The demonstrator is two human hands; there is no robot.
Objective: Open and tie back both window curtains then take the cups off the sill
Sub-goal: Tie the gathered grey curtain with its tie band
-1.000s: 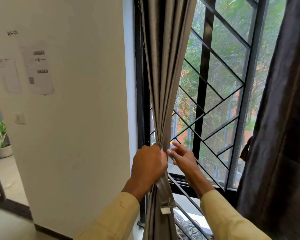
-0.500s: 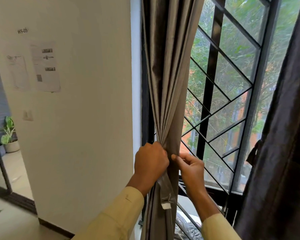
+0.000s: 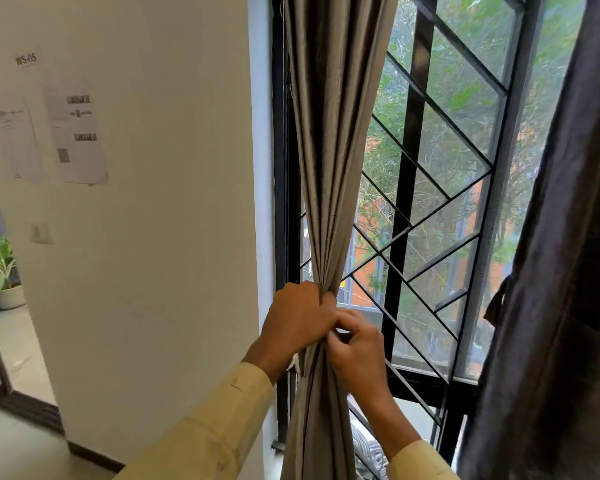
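Observation:
The left curtain (image 3: 329,140), grey-beige, hangs gathered into a tight bunch at the window's left edge. My left hand (image 3: 297,318) is closed around the bunch at waist height. My right hand (image 3: 359,348) touches the bunch just below and to the right, its fingers pinching the fabric or a tie strip; which one I cannot tell. The right curtain (image 3: 561,271), dark brown, hangs along the right edge, with a dark tie-back loop (image 3: 497,301) at its side. The window (image 3: 440,209) shows black diagonal bars. No cups are in view.
A white wall (image 3: 160,237) with taped papers (image 3: 77,133) stands close on the left. A potted plant (image 3: 4,271) sits on the floor at far left. A patterned cloth (image 3: 369,452) lies below the window between my arms.
My right hand moved from open beside the curtain onto the bunch and closed its fingers on it. The left hand kept its grip. The view shifted slightly.

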